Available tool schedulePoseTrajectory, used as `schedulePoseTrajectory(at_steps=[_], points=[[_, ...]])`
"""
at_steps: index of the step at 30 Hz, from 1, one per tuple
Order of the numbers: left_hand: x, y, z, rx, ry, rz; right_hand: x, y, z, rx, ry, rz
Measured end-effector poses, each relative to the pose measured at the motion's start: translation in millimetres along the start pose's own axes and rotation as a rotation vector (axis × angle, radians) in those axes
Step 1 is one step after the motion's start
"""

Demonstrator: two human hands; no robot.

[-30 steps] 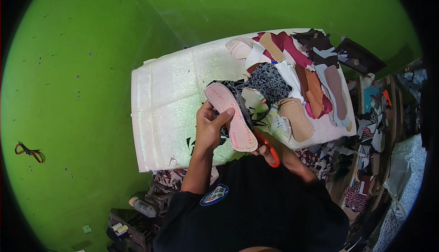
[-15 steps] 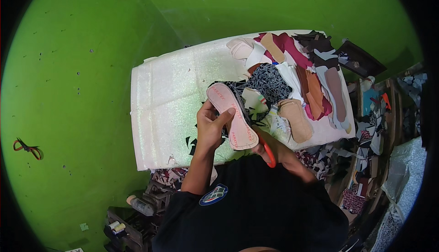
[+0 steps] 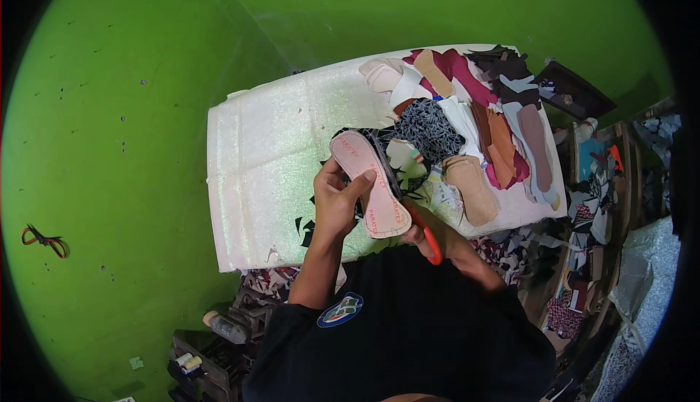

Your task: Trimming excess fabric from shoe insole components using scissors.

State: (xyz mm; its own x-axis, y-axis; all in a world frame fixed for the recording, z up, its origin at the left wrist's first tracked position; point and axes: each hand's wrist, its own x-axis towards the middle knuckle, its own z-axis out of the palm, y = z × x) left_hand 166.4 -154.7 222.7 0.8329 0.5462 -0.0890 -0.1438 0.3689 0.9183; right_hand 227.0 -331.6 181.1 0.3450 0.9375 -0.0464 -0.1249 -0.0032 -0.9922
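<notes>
My left hand [image 3: 337,199] is closed on a pinkish shoe insole [image 3: 375,196], its thumb pressed flat on the upper face. A line of stitching runs near the insole's edge, and dark patterned fabric shows along its right side. Close to the insole's lower end, my right hand [image 3: 417,236] is closed around scissors with an orange handle [image 3: 432,246]. The blades are hidden behind the insole and hand. Dark fabric snippets [image 3: 306,233] lie on the table left of my left wrist.
The table [image 3: 255,168] has a whitish shiny cover. Its right part bears black-and-grey patterned fabric [image 3: 429,130], a stack of tan insole pieces [image 3: 472,190], brown pieces [image 3: 502,150] and maroon material [image 3: 470,81]. Scraps crowd a wooden rack at right. Thread spools [image 3: 191,363] stand lower left.
The orange scissor handle and my right fingers have shifted very slightly. My left hand keeps the insole in nearly the same place. The view has moved a little.
</notes>
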Motion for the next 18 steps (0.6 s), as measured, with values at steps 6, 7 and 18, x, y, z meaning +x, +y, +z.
schedulePoseTrajectory(at_steps=[6,7,18], points=[[-0.5,-0.6,-0.3,-0.006,0.005,0.002,-0.9,6.1,-2.0,-0.115,0.023,-0.111],[-0.8,0.1,-0.1,-0.009,0.006,-0.002,-1.0,7.2,-2.7,-0.115,0.022,-0.111],[-2.6,0.4,-1.8,-0.065,-0.015,-0.016,-2.7,-5.0,-0.5,0.034,-0.032,-0.01]])
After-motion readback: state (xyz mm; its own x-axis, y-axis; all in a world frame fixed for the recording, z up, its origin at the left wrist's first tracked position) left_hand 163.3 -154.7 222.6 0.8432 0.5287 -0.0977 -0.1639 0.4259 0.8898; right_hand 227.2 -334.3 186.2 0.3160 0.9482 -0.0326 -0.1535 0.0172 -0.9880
